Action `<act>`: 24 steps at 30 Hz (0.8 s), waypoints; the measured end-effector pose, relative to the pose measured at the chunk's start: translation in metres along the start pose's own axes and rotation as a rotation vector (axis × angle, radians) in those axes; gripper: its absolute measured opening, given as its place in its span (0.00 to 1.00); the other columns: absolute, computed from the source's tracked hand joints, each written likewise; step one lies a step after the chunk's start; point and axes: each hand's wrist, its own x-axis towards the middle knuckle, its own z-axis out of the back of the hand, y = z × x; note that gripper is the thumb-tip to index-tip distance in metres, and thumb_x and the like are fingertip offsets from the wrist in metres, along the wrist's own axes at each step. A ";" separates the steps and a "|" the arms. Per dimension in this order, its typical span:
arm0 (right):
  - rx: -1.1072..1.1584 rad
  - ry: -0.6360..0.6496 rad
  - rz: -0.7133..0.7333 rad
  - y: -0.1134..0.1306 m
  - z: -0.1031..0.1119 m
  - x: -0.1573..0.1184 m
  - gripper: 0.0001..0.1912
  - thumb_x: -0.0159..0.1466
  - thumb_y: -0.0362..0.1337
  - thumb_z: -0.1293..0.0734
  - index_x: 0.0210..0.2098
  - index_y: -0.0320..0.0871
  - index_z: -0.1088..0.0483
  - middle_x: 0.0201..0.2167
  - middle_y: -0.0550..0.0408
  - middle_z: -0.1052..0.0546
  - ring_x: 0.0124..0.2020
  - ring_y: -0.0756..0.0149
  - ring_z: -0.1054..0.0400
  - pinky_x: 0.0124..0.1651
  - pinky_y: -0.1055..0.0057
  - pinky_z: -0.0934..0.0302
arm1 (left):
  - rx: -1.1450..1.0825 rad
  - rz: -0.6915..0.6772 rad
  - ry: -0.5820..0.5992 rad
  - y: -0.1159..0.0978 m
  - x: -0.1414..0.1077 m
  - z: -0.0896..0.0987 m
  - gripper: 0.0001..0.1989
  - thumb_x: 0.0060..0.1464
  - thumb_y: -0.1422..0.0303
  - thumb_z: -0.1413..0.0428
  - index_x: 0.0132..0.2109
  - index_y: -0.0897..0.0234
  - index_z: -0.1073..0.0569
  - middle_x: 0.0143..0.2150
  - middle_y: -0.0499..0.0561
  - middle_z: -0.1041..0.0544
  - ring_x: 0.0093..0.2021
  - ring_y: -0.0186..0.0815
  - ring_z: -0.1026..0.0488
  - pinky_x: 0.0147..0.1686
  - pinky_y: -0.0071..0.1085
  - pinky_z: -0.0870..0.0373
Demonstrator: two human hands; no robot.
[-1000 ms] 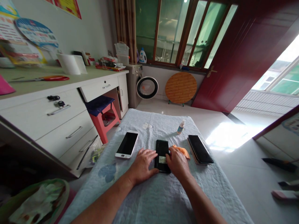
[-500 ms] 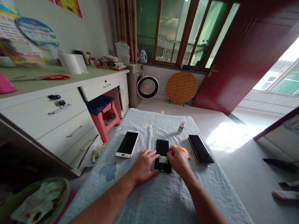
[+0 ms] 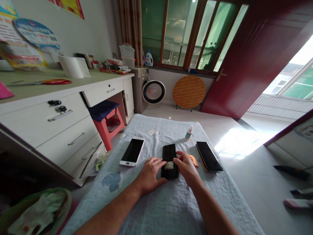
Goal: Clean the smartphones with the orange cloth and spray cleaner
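A black phone point(image 3: 169, 151) with a pale label lies on the light blue cloth point(image 3: 171, 209) between my hands. My left hand point(image 3: 151, 173) is spread at its left side, fingertips on the edge and thumb near the lower left corner. At the right edge, my right hand point(image 3: 187, 166) grips the phone between thumb and fingers. An orange cloth point(image 3: 194, 160) shows partly behind that hand. To the left lies a white-framed phone point(image 3: 132, 151). On the right a dark phone point(image 3: 209, 156) rests on another flat item. A small spray bottle point(image 3: 189, 133) stands farther back.
Left of the covered table stand a white desk point(image 3: 58, 114) and a red stool point(image 3: 111, 129) with a dark cover. A bin point(image 3: 68, 204) is at the lower left. Behind are a washing machine point(image 3: 140, 85) with its door open and a round wooden board point(image 3: 189, 92).
The black phone's far end has come up a little, and its surface looks darker. My right fingers have shifted along its right edge, covering more of the orange cloth.
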 end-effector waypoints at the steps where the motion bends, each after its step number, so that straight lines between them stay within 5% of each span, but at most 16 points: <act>1: 0.011 0.008 -0.008 0.000 -0.001 -0.001 0.25 0.52 0.43 0.35 0.48 0.40 0.37 0.27 0.61 0.33 0.23 0.72 0.38 0.24 0.75 0.44 | 0.009 -0.005 0.001 0.000 0.000 0.000 0.32 0.44 0.54 0.37 0.56 0.62 0.30 0.57 0.60 0.30 0.58 0.52 0.37 0.59 0.49 0.44; 14: -0.371 -0.102 0.247 -0.001 0.001 -0.001 0.26 0.55 0.35 0.40 0.53 0.39 0.37 0.28 0.57 0.27 0.29 0.66 0.33 0.33 0.72 0.40 | -0.046 -0.113 0.011 -0.003 0.001 0.002 0.25 0.54 0.54 0.44 0.57 0.60 0.31 0.55 0.55 0.28 0.55 0.46 0.34 0.59 0.46 0.43; 19: -0.758 -0.227 0.368 0.014 0.008 -0.009 0.24 0.58 0.33 0.42 0.54 0.39 0.34 0.35 0.50 0.24 0.38 0.61 0.30 0.43 0.68 0.40 | -0.081 -0.058 -0.021 0.001 0.000 0.000 0.24 0.59 0.56 0.47 0.60 0.60 0.34 0.63 0.56 0.36 0.62 0.46 0.41 0.62 0.46 0.46; 24: -0.965 -0.156 0.450 0.016 -0.001 -0.018 0.23 0.62 0.30 0.44 0.56 0.39 0.36 0.45 0.47 0.25 0.50 0.59 0.34 0.52 0.66 0.44 | -0.191 -0.054 -0.051 0.000 0.000 0.003 0.23 0.61 0.57 0.50 0.60 0.61 0.34 0.61 0.56 0.34 0.62 0.45 0.40 0.62 0.44 0.46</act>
